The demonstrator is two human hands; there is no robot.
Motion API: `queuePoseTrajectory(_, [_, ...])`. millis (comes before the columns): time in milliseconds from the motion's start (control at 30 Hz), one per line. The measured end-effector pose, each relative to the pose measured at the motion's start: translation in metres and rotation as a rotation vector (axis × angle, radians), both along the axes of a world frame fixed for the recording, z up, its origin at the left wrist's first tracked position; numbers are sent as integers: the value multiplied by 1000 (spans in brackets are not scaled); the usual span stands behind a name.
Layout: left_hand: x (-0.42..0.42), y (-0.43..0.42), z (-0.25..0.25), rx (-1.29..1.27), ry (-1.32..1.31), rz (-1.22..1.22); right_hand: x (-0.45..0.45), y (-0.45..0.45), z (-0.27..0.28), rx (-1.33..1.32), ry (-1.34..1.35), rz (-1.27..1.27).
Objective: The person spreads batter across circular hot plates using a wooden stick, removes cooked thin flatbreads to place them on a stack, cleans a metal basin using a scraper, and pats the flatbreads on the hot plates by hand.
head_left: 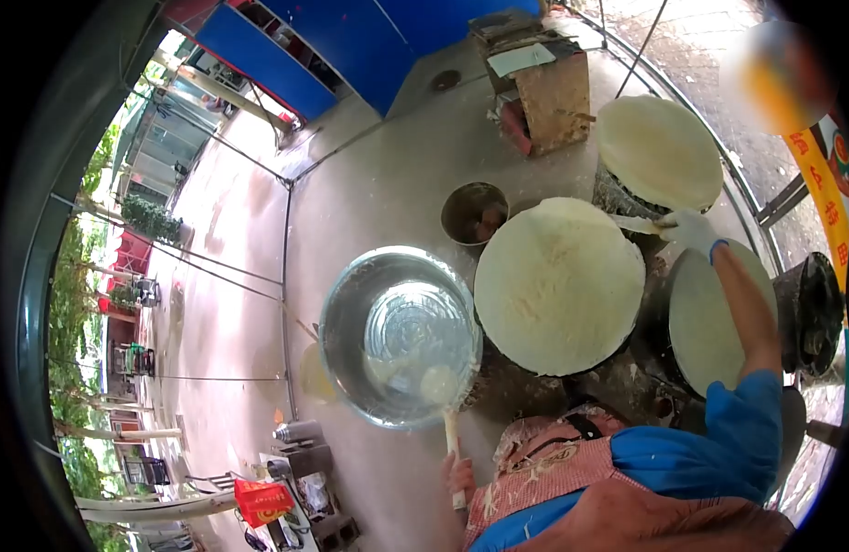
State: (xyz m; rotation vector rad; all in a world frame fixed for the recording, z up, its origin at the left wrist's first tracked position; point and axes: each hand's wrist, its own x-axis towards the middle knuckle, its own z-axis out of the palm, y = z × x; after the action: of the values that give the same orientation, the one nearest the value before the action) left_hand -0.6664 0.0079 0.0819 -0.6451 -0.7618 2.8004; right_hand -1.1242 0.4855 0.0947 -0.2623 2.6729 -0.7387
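My left hand (459,474) is wrapped round the handle of a ladle (451,429), whose bowl end rests inside a large metal basin (337,368) with some pale batter at its bottom. On the other side, my right hand (689,232), in a white glove, is closed on a flat scraper (636,224). The scraper's blade lies by the upper right edge of a round griddle covered with a pale sheet of batter (560,285). A second pale round sheet (661,152) lies beyond that hand, and a third round griddle surface (719,313) is under my right forearm.
A small dark pot (475,213) stands between basin and griddle. Behind are a worn wooden box (555,97) and blue panels (351,46). A blackened bucket (806,313) is at far right. A red bag (261,501) and metal flask (298,431) sit lower left. A blurred person (783,78) is at upper right.
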Motion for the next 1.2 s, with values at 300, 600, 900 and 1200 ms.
queuePoseTrajectory(300, [7,18,10,-38,-43,61,-42,-16,-7,-25,65,154])
queuePoseTrajectory(600, [20,24,19,-65,-147,96,-63,-27,-63,-293,82,-29])
queuePoseTrajectory(900, [36,37,12,-56,-154,108,-76,-80,-130,-483,-39,-359])
queuePoseTrajectory(1200, [67,32,22,35,-145,60,-101,-103,-115,-165,-65,-35])
